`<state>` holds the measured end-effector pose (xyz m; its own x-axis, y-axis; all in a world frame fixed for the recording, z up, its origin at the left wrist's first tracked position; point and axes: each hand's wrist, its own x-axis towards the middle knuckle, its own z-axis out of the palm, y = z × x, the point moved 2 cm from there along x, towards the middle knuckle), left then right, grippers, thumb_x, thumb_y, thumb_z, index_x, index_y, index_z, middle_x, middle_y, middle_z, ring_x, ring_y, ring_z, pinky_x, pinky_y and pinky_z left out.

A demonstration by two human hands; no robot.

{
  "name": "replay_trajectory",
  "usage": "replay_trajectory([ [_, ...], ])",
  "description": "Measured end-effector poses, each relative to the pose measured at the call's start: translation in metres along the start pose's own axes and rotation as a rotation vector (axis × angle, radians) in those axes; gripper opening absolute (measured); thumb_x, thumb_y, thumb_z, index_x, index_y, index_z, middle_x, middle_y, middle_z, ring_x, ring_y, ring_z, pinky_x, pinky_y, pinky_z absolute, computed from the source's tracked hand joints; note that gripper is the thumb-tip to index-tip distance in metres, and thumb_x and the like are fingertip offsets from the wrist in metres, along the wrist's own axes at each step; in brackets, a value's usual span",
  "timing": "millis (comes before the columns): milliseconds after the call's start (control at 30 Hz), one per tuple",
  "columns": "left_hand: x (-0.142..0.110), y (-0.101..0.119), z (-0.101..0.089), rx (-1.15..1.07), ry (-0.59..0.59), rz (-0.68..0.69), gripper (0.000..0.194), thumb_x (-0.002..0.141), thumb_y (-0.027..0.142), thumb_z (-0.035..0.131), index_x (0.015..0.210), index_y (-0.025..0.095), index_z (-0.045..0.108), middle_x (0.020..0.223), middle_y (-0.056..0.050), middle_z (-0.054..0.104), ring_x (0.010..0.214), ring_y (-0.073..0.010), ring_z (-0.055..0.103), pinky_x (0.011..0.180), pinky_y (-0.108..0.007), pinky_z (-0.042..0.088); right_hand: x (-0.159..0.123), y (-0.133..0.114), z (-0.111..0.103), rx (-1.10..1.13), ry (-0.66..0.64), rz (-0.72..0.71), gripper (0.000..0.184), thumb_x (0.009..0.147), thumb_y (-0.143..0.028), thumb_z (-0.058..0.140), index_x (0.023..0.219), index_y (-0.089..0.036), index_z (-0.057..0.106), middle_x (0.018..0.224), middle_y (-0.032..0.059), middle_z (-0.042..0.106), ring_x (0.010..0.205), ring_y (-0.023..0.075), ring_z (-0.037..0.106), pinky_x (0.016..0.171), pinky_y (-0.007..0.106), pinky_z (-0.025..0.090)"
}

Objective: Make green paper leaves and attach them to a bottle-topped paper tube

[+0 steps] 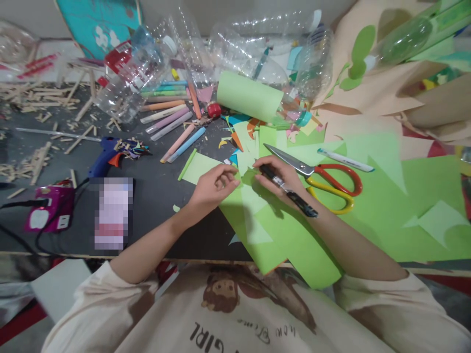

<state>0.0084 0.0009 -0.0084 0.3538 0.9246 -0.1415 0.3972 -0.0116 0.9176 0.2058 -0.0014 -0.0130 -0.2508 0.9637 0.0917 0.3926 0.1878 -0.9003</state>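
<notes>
Nearest is the person's pale T-shirt [176, 318], cut off at the bottom of the view; part of its lettering is lost in folds. At the near edge of the dark tabletop [158, 196], a green paper strip [312, 267] hangs over; how far it goes down is hard to say b/c the shirt is behind it. Toward the near left corner lies a phone [112, 215], its screen pixelated, so content is unreadable.

The left hand [217, 185] is above the paper near the middle, fingers curled, thumb close to index; whether they pinch something, I cannot tell. The right hand [277, 179] has its fingers closed around a black pen [300, 202], which slants back over the wrist; its front end is partly hidden by fingers. Under & beside this hand are green paper sheets [397, 235], reaching toward the right edge. Scissors [312, 170] w/ red and yellow handles lie just beside the right hand.

Toward the left edge is a magenta box [49, 211] w/ black cable, then a blue glue gun [101, 159], its nozzle unclear among paper scraps. Farther, markers [167, 120] lie in a loose row; a green-wrapped bottle [250, 95] shows only its teal-cap end. Along the far edge, clear plastic bottles [275, 29] overlap, so no. is uncertain. Behind, a turquoise board [99, 29] is cut off at top.
</notes>
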Motion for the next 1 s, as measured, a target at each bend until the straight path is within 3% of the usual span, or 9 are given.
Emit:
replay_trajectory([
  [67,-0.002,-0.001,0.004,-0.145,-0.079,-0.103,0.036,0.079,0.041,0.065,0.106,0.017,0.06,0.066,0.004,0.057,0.051,-0.0078,0.046,0.05,-0.02,0.037,-0.004,-0.008,0.0,0.121,-0.014,0.038,0.016,0.082,-0.03,0.062,0.096,-0.024,0.061,0.083,0.001,0.066,0.068,0.0154,0.06,0.063,0.028,0.047],
  [167,-0.006,-0.002,0.009,-0.221,-0.189,-0.187,0.026,0.076,0.04,0.066,0.085,0.018,0.057,0.055,0.008,0.045,0.047,-0.0061,0.037,0.047,-0.019,0.029,-0.008,-0.016,0.002,0.21,-0.027,0.048,0.015,0.082,-0.03,0.064,0.095,-0.023,0.06,0.081,-0.0002,0.064,0.069,0.0141,0.059,0.064,0.027,0.048],
  [300,-0.008,0.001,0.008,-0.258,-0.161,-0.195,0.027,0.078,0.038,0.062,0.067,0.019,0.045,0.05,0.009,0.032,0.046,-0.005,0.029,0.046,-0.019,0.021,-0.005,-0.012,0.001,0.18,-0.025,0.026,0.024,0.082,-0.031,0.067,0.102,-0.024,0.059,0.09,0.0016,0.067,0.072,0.0143,0.062,0.069,0.028,0.051],
  [467,-0.006,0.007,0.005,-0.377,-0.131,-0.26,0.024,0.076,0.036,0.061,0.071,0.02,0.044,0.043,0.012,0.03,0.04,-0.0042,0.025,0.044,-0.02,0.018,-0.001,0.001,-0.005,-0.139,-0.021,-0.03,0.035,0.086,-0.021,0.059,0.12,-0.024,0.059,0.117,0.0077,0.068,0.087,0.0216,0.069,0.081,0.04,0.056],
  [567,-0.006,0.007,0.005,-0.373,-0.13,-0.251,0.025,0.076,0.037,0.06,0.068,0.02,0.043,0.041,0.012,0.028,0.038,-0.0034,0.023,0.043,-0.021,0.017,-0.004,0.002,-0.006,-0.326,-0.081,-0.119,0.043,0.086,-0.009,0.046,0.121,-0.027,0.065,0.125,0.0082,0.067,0.117,0.0306,0.062,0.097,0.054,0.049],
  [667,-0.006,0.004,0.006,-0.363,-0.11,-0.234,0.028,0.075,0.038,0.062,0.069,0.021,0.041,0.042,0.013,0.028,0.039,-0.0031,0.023,0.044,-0.02,0.017,-0.015,-0.003,-0.013,-0.487,-0.134,-0.186,0.053,0.084,-0.004,0.043,0.127,-0.03,0.062,0.135,0.0079,0.062,0.127,0.0318,0.056,0.102,0.059,0.045],
  [833,-0.007,0.004,0.008,-0.415,-0.097,-0.18,0.034,0.075,0.039,0.065,0.068,0.022,0.037,0.043,0.013,0.026,0.04,-0.003,0.023,0.044,-0.019,0.019,-0.052,-0.006,-0.056,-0.753,-0.068,-0.003,0.047,0.091,-0.023,0.046,0.137,-0.023,0.053,0.143,0.0144,0.054,0.131,0.0363,0.052,0.105,0.062,0.042],
  [900,-0.007,0.005,0.008,-0.431,-0.089,-0.153,0.036,0.075,0.04,0.066,0.067,0.021,0.037,0.043,0.013,0.027,0.04,-0.003,0.024,0.044,-0.019,0.019,-0.068,0.0,-0.079,-0.826,0.009,0.121,0.046,0.09,-0.024,0.044,0.134,-0.02,0.055,0.137,0.017,0.057,0.127,0.0361,0.054,0.104,0.058,0.044],
  [1000,-0.007,0.005,0.007,-0.43,-0.066,-0.123,0.036,0.076,0.041,0.066,0.064,0.021,0.038,0.044,0.012,0.03,0.039,-0.0029,0.025,0.043,-0.02,0.019,-0.086,0.014,-0.102,-0.857,-0.04,0.249,0.047,0.086,-0.021,0.045,0.133,-0.018,0.053,0.129,0.0168,0.06,0.12,0.0329,0.057,0.103,0.049,0.048],
])
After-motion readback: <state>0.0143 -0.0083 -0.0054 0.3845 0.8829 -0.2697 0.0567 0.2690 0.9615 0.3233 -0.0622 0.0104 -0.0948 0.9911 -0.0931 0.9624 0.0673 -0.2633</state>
